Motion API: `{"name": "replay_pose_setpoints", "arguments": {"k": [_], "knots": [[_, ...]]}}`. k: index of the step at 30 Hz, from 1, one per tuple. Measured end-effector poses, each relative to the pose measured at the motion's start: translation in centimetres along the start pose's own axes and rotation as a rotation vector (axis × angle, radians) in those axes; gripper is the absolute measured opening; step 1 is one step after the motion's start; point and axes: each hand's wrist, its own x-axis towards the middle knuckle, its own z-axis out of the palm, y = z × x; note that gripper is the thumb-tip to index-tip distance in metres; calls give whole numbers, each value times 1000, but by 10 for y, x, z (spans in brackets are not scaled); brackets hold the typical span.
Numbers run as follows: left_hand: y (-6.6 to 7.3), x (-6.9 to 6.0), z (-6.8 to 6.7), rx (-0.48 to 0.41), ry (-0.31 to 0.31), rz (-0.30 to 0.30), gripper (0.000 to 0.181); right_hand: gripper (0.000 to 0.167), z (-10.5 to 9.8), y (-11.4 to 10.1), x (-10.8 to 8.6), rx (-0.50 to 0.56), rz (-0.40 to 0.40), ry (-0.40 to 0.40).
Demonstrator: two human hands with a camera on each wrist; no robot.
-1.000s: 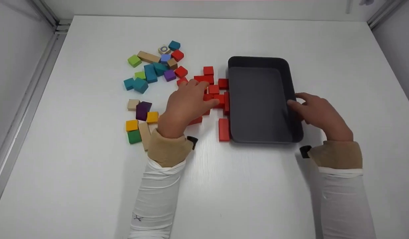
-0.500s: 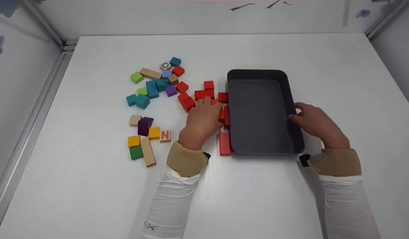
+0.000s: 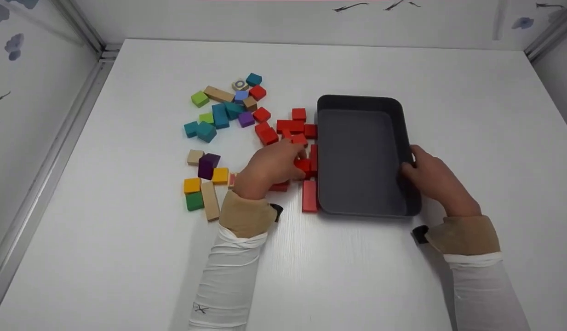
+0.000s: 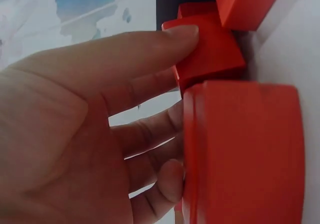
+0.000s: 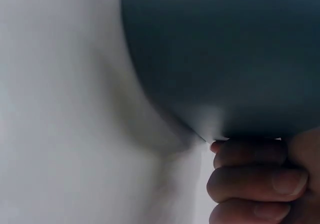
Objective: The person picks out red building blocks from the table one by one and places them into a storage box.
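The dark grey tray lies flat on the table; my right hand grips its right rim, thumb inside and fingers outside. In the right wrist view, curled fingers show under the tray. Among red blocks left of the tray, my left hand pinches a red block. The left wrist view shows its thumb over a red block, with the index finger behind and a larger red block alongside. A long red block stands by the tray's left edge.
Blue, teal, green, purple, wooden and some red blocks form a loose group at the back left, including a teal block. Nearer the front left are a yellow block, a green block and a long wooden block.
My left hand has moved among the red blocks, first rightward, then slightly back left, and its thumb and fingers now close on one. The right hand keeps its hold on the tray.
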Motion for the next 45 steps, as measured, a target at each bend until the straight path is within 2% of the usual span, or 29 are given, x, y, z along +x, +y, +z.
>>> {"name": "replay_pose_setpoints", "arguments": {"k": [2, 7, 12, 20, 27, 30, 36, 45], "knots": [[1, 0, -2, -5, -24, 0, 51, 64, 0, 2, -2, 5, 6, -3], [2, -2, -7, -18, -29, 1, 51, 64, 1, 4, -3, 8, 12, 1], [-1, -6, -8, -49, 5, -1, 50, 64, 1, 1, -1, 2, 7, 1], [-1, -9, -8, -89, 103, -4, 50, 65, 0, -5, 1, -6, 0, -2], [4, -10, -7, -103, 100, 3, 54, 63, 2, -4, 2, -13, 11, 7], [10, -10, -6, -85, 99, 34, 56, 63, 3, -3, 0, 0, 21, 5], [28, -12, 0, -4, 88, 136, 51, 63, 2, -5, 0, 7, 29, 16], [48, -9, 19, 124, 3, 214, 52, 62, 4, -2, 1, 11, 14, 14]]}}
